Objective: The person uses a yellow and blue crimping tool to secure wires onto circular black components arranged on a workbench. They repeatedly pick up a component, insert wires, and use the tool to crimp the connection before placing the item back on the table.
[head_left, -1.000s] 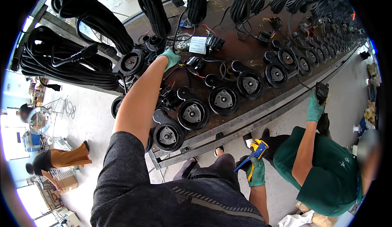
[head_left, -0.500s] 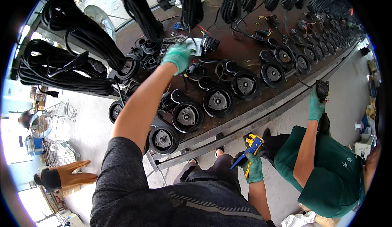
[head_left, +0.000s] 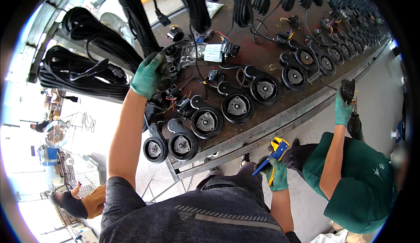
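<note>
My left hand (head_left: 148,74), in a green glove with dark fingertips, is at the foot of a hanging black cable bundle (head_left: 131,22), among black parts. Its fingers are curled, and what they close on blends into the dark parts. My right hand (head_left: 278,175), gloved alike, is held low before my body, wrapped round blue-and-yellow wire strippers (head_left: 276,149) that point up. To the right of my left hand lie small black housings (head_left: 173,55), a white printed sheet (head_left: 213,53) and a black connector block with coloured wires (head_left: 229,49).
Black cable reels (head_left: 237,106) line the near edge of the dark metal table (head_left: 258,50). More cable bundles (head_left: 242,7) hang along its far side. At right, a co-worker in a green shirt (head_left: 358,182) holds a black part (head_left: 348,90). Another person (head_left: 83,203) is at far left.
My left hand has moved left, away from the white sheet to the black parts below the cable bundle. The right hand still grips the wire strippers. The view has shifted slightly.
</note>
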Tool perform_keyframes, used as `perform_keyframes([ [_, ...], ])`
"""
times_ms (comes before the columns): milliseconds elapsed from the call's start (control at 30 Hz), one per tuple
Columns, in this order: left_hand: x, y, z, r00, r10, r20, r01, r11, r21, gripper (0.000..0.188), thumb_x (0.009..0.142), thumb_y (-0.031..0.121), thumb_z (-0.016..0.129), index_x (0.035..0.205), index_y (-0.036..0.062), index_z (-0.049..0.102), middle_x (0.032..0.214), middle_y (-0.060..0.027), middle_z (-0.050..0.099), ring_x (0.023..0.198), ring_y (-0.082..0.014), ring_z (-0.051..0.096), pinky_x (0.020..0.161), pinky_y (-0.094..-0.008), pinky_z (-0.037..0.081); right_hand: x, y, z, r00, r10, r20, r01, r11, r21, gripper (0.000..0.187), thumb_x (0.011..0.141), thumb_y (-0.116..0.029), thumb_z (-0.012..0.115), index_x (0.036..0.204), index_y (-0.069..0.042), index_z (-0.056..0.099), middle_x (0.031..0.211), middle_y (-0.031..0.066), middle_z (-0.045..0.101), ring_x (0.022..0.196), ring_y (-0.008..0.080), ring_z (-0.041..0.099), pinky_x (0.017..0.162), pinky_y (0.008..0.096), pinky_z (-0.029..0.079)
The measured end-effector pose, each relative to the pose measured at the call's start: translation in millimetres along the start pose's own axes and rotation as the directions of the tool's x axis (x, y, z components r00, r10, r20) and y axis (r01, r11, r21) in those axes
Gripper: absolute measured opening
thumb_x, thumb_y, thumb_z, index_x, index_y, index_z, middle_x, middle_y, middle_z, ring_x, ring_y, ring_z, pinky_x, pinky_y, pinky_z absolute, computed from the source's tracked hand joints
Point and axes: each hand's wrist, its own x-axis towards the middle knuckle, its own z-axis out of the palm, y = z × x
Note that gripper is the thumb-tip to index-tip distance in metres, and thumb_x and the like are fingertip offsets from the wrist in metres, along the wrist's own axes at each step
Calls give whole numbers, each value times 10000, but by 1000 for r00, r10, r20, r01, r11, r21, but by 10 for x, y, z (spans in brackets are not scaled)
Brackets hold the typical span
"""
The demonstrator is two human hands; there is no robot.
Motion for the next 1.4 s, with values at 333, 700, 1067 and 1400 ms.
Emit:
perform_keyframes([
  [333, -846, 696, 312, 912, 409, -44, -409, 892, -193, 257, 1038, 286, 675, 1131, 46, 677, 976, -48, 627, 935, -161, 615, 944, -511, 590, 285, -143, 1859, 813, 75, 578, -80, 997, -18, 415, 972, -83, 691, 1366, -42, 569, 1137, 124, 716, 1033, 267, 735, 947, 441, 610],
  [700, -2080, 772, 9, 591, 504, 630, -805, 407, 431, 301, 944, 257, 768, 1132, 27, 720, 1020, -123, 694, 991, -282, 685, 863, -406, 571, 1557, -71, 3190, 775, 99, 625, -271, 944, 187, 216, 1043, -272, 633, 1207, -133, 611, 1258, 151, 687, 1233, 387, 658, 974, 553, 589],
  [1067, -2465, 19, -25, 960, -137, 244, -129, 556, 821, 483, 1006, 399, 679, 1336, 47, 650, 1186, -141, 721, 1248, -335, 625, 1070, -429, 499, 1696, -576, 3661, 592, -42, 805, 125, 991, -41, 346, 897, -8, 736, 1224, -71, 641, 1049, 88, 715, 992, 272, 724, 834, 483, 614],
  [1400, -1617, -202, 431, 805, -325, 496, 510, 806, -300, 659, 1073, 532, 499, 1424, -23, 555, 1336, -178, 666, 1266, -321, 624, 1173, -536, 407, 162, -211, 2943, 276, 102, 956, 864, 409, -294, 434, 894, -109, 757, 1298, -39, 616, 1094, 141, 727, 999, 306, 721, 907, 388, 575],
])
